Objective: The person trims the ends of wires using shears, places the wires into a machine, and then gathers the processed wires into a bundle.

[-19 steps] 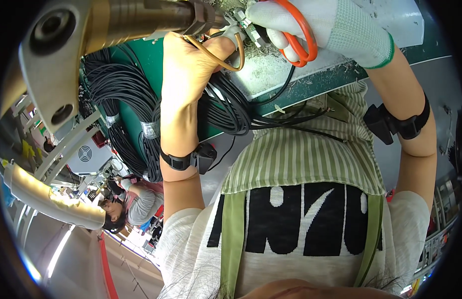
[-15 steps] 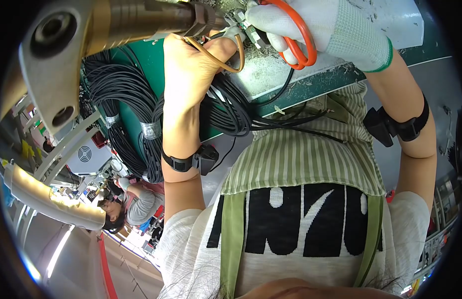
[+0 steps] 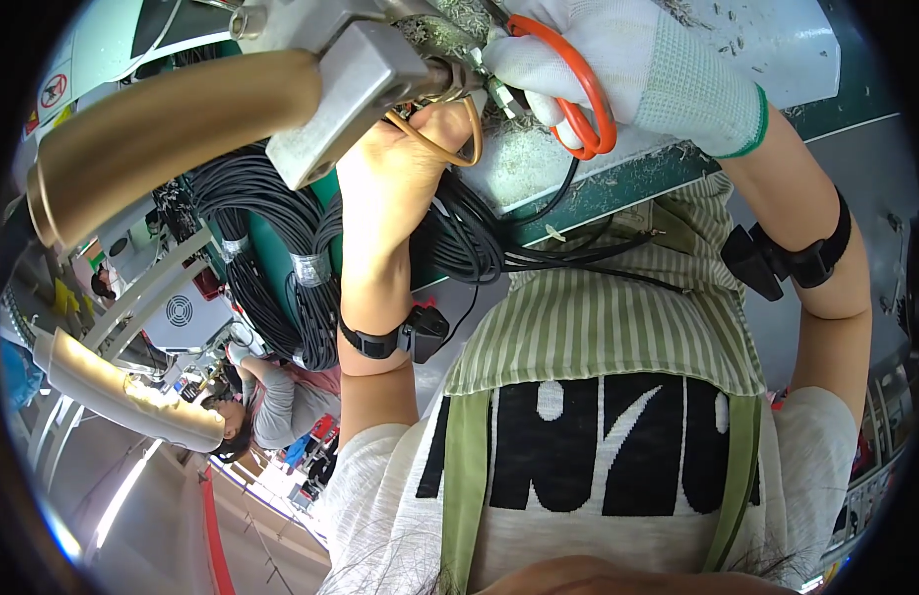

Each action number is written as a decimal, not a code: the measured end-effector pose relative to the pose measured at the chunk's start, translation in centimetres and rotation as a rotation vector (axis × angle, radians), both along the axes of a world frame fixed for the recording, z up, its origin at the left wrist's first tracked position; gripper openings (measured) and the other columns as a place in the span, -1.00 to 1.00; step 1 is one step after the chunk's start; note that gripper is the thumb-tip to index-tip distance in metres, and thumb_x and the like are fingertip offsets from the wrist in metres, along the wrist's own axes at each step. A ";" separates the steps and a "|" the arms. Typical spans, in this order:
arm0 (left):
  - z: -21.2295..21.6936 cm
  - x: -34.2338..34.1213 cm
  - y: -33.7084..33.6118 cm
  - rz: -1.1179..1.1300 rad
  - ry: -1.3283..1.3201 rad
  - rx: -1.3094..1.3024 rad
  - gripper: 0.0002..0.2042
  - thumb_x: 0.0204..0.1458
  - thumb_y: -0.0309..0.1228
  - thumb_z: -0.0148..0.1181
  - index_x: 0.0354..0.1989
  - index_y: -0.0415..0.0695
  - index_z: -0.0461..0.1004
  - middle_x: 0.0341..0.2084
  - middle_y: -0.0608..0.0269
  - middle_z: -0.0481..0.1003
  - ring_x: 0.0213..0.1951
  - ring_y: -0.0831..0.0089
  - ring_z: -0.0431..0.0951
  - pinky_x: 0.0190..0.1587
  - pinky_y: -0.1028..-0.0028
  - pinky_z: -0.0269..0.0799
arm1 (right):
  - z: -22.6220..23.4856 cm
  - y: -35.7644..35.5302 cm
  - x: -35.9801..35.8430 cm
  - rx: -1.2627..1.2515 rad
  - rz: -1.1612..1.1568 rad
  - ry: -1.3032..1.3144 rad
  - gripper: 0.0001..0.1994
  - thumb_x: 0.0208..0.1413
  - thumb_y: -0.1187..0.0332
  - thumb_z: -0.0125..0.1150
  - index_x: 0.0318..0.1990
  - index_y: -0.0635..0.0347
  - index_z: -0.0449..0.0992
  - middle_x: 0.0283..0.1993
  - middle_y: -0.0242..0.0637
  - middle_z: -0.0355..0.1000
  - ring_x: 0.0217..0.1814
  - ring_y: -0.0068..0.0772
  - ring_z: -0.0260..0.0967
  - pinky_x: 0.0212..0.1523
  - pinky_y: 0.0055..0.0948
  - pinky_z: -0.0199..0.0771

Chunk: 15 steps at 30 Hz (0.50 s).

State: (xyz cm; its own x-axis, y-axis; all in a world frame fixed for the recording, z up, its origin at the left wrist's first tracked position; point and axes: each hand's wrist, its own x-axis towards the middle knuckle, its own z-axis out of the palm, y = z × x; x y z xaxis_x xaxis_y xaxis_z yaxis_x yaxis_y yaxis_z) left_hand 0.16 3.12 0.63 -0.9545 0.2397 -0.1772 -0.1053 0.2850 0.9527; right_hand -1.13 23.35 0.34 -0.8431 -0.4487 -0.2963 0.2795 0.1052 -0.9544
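Top centre of frame: bare left hand (image 3: 405, 183) pinches thin limp wires (image 3: 499, 94) under the metal tool (image 3: 355, 64), gloved right hand (image 3: 633, 69) closed on orange scissors (image 3: 578, 99); hold wires close to the ends, they flop.

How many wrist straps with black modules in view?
2. One wrist strap on the left forearm, below the bare left hand; one on the right forearm, below the gloved right hand holding orange scissors.
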 end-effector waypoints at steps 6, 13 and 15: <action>0.2 -0.4 -0.6 -0.062 0.043 -0.275 -0.85 -0.06 -0.45 0.23 -0.40 -0.30 0.47 -0.62 0.34 0.45 -0.58 0.67 0.36 -0.53 0.61 0.31 | 0.8 -0.4 0.0 -0.015 -0.024 -0.169 -0.74 0.01 0.31 0.12 -0.61 0.30 0.49 -0.67 -0.29 0.41 -0.67 -0.52 0.37 -0.63 -0.54 0.35; -1.2 -0.8 -0.5 -0.046 -0.004 0.028 -0.93 -0.05 -0.52 0.14 -0.48 -0.25 0.42 -0.69 0.41 0.37 -0.66 0.71 0.29 -0.62 0.67 0.19 | -0.1 -0.7 0.1 -0.027 -0.074 -0.066 -0.74 0.02 0.30 0.13 -0.59 0.31 0.50 -0.68 -0.29 0.41 -0.66 -0.52 0.38 -0.63 -0.55 0.34; -1.3 -0.8 -0.6 -0.003 -0.069 0.096 -0.95 -0.07 -0.55 0.13 -0.49 -0.25 0.41 -0.70 0.42 0.35 -0.67 0.72 0.28 -0.63 0.67 0.17 | -0.5 -0.8 0.4 -0.034 -0.099 -0.042 -0.74 0.02 0.30 0.13 -0.59 0.31 0.50 -0.68 -0.29 0.41 -0.66 -0.52 0.39 -0.63 -0.54 0.34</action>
State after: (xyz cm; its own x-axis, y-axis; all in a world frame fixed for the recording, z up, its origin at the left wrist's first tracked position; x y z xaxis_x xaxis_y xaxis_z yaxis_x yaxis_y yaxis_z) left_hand -0.64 2.54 -0.72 -0.9401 0.2619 -0.2185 -0.1706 0.1937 0.9661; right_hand -0.75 22.55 -0.16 -0.8708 -0.3745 -0.3185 0.3268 0.0431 -0.9441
